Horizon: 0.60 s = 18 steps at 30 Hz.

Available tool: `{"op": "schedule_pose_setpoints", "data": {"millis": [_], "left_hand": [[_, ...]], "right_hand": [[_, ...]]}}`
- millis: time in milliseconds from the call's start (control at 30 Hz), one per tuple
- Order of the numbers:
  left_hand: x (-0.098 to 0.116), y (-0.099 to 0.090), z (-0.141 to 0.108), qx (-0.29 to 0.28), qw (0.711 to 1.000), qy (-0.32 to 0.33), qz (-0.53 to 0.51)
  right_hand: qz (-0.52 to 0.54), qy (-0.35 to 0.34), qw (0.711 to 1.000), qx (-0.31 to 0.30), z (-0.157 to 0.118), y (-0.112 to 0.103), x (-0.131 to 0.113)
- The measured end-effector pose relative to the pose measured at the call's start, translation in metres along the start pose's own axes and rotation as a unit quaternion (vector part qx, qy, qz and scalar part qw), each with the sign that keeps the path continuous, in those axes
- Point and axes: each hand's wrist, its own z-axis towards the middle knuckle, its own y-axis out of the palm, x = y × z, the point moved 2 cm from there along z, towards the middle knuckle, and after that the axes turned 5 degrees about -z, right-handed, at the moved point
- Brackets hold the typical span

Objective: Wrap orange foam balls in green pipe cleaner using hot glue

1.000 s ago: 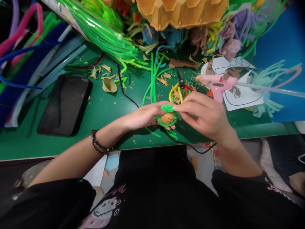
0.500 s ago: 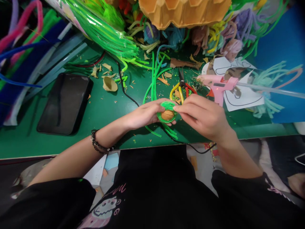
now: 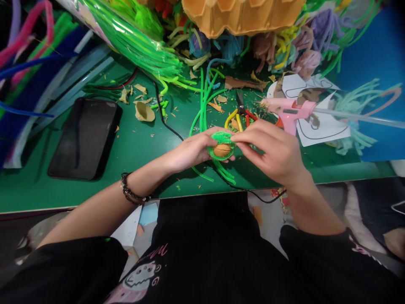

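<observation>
My left hand (image 3: 202, 145) holds a small round craft piece (image 3: 222, 149) from its left side, thumb on the rim. The piece has a brown cardboard-like middle, with bright green pipe cleaner around and over it. My right hand (image 3: 268, 152) pinches at the green top on the right side; thumb and index finger are pressed together there, and the fingertips hide what is between them. Just beyond the hands lie pliers (image 3: 241, 113) with red and yellow handles. Loose green pipe cleaners (image 3: 204, 105) run on the table behind and beneath the left hand.
A pink glue gun (image 3: 289, 112) lies on cut paper to the right. A black phone (image 3: 85, 139) rests at left. A black cord (image 3: 164, 120) crosses the table. Behind are bundled pipe cleaners (image 3: 139, 50) and an egg carton (image 3: 243, 17). Another person's hand (image 3: 395, 241) shows at lower right.
My right hand has turned slightly, and its fingertips have shifted a little along the green top. My left hand keeps the piece in nearly the same place.
</observation>
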Motion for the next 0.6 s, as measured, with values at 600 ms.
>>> {"op": "schedule_pose_setpoints", "data": {"millis": [600], "left_hand": [[0.0004, 0.003, -0.0054, -0.088, 0.988, -0.061, 0.116]], "right_hand": [[0.044, -0.031, 0.997, -0.051, 0.0055, -0.0042, 0.0039]]}}
